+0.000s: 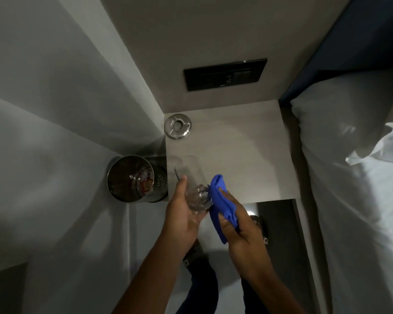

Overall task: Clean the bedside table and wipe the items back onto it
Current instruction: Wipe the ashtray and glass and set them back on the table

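Clear glass [194, 184] in left hand [183, 214]; right hand [241, 225] presses blue cloth [221, 200].

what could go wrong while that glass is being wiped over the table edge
The clear glass lies tilted in the left hand past the bedside table edge; a loose grip could drop it to the floor. Pressure from the blue cloth in the right hand might push it free.

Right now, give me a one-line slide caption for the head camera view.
Left hand holds a clear glass while right hand wipes it with a blue cloth above the bedside table.
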{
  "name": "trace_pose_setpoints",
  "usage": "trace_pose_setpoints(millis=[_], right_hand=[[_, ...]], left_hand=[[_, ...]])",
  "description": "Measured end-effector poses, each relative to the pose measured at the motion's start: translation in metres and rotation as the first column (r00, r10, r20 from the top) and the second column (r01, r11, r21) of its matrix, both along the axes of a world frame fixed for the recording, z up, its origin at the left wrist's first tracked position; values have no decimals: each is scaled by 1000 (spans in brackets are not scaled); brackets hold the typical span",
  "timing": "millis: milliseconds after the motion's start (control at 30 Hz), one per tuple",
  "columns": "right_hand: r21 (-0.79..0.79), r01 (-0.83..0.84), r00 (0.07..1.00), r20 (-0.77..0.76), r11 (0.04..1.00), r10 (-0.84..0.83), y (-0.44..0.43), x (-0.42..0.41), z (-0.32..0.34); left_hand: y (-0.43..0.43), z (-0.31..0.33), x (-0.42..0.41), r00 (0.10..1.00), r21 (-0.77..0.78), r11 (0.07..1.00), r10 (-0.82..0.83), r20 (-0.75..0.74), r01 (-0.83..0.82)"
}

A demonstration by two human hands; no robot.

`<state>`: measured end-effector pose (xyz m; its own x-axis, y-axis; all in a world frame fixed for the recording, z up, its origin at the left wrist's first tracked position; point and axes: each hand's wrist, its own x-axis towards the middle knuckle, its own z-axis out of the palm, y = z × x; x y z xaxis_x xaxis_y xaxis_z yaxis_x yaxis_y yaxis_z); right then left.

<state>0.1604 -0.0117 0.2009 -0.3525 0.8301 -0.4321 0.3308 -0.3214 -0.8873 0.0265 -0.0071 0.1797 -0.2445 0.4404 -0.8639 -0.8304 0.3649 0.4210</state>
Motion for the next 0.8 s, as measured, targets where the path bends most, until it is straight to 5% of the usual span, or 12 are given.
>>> trace_pose_setpoints(millis=[200, 267, 367, 467, 567, 800], right_hand=[[-149, 266, 964, 31, 952, -265, 77, 40, -16], [-169, 335, 941, 18, 927, -337, 107, 63, -17], [-180, 364, 929, 6, 914, -369, 143, 99, -18], [-176, 381, 924, 31, 908, -382, 162, 127, -22], [-192, 366, 930, 32, 911, -367, 168, 148, -27], [-238, 396, 913, 0, 887, -408, 163, 176, -40]], left_hand=[[89, -38, 38, 954, 11, 960, -278, -114, 281], [129, -50, 46, 872, 9, 910, -396, -287, 415], [197, -63, 52, 459, -206, 738, -586, -668, 642], [257, -71, 52, 37, -451, 599, -627, -778, 661], [295, -82, 64, -172, -559, 493, -628, -759, 667], [335, -112, 91, -412, -668, 403, -557, -721, 625]])
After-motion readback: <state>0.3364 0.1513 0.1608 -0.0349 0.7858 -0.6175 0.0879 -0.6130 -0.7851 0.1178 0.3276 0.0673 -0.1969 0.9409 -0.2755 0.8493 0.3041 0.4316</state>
